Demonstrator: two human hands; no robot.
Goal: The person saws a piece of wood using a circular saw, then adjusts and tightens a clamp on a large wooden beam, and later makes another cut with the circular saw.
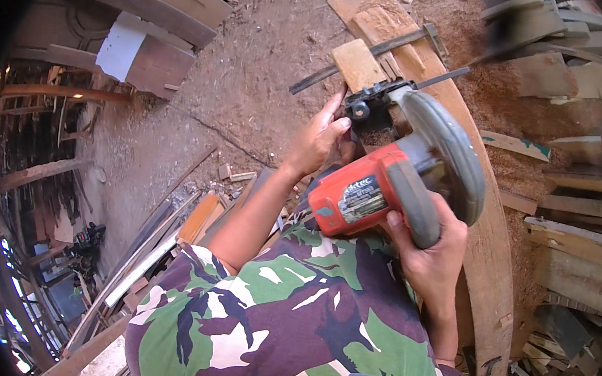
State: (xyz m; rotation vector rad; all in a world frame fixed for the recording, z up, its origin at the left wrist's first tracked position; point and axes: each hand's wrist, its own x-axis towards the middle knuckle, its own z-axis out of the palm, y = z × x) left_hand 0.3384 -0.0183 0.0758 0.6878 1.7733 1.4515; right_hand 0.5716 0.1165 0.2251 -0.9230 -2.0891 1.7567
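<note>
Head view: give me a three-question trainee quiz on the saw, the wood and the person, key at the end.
1. Which hand grips the dark grey handle of the red circular saw?
A) left only
B) right only
C) both
2. True or false: in the picture, the pale wooden block lies to the right of the rounded grey guard.
3. Fill in: the person's shirt has a ____ pattern.

Key:
1. B: the right hand is wrapped around it.
2. False: the pale wooden block lies to the left of the rounded grey guard.
3. Camouflage.
</note>
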